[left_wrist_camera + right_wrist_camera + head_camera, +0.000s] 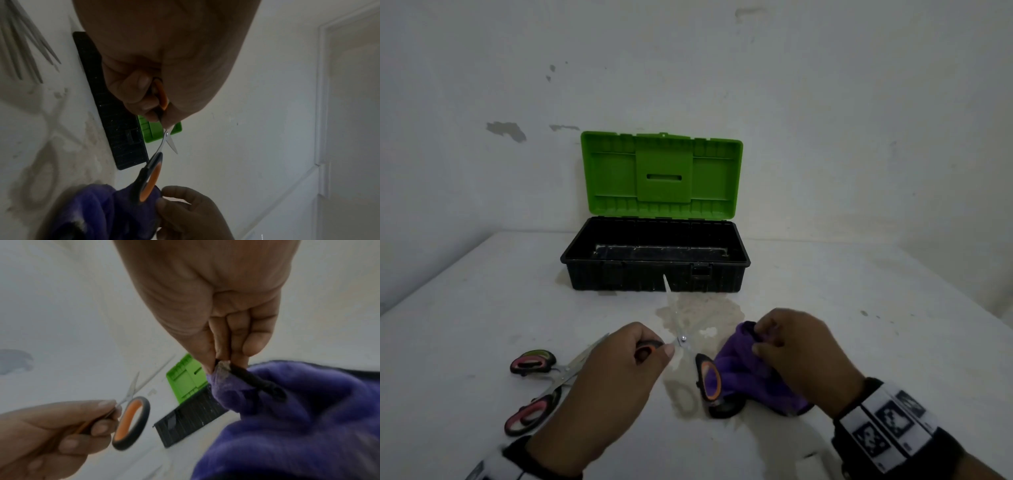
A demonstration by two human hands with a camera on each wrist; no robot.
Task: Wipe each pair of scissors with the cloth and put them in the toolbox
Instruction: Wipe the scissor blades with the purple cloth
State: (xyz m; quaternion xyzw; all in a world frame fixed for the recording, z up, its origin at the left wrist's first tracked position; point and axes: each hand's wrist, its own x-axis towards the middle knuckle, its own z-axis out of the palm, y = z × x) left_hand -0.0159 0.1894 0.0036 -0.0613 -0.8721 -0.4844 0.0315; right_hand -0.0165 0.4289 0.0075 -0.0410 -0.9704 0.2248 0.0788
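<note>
My left hand [619, 370] grips one handle of the orange-and-black scissors [709, 377] above the table, blades spread and pointing toward the toolbox. The same scissors [153, 175] and the scissors [131, 418] show in both wrist views with the free handle loop hanging. My right hand [791, 353] pinches a fold of the purple cloth [753, 377], which hangs bunched just right of the scissors; the cloth [287, 410] fills the right wrist view. The toolbox [654, 270], black with a green lid [661, 174] standing up, is open at the back.
Two pairs of pink-and-black scissors [534, 387] lie crossed on the white table at the left, beside my left wrist. A pale stain [698, 311] marks the table in front of the toolbox. White walls stand behind and to the left.
</note>
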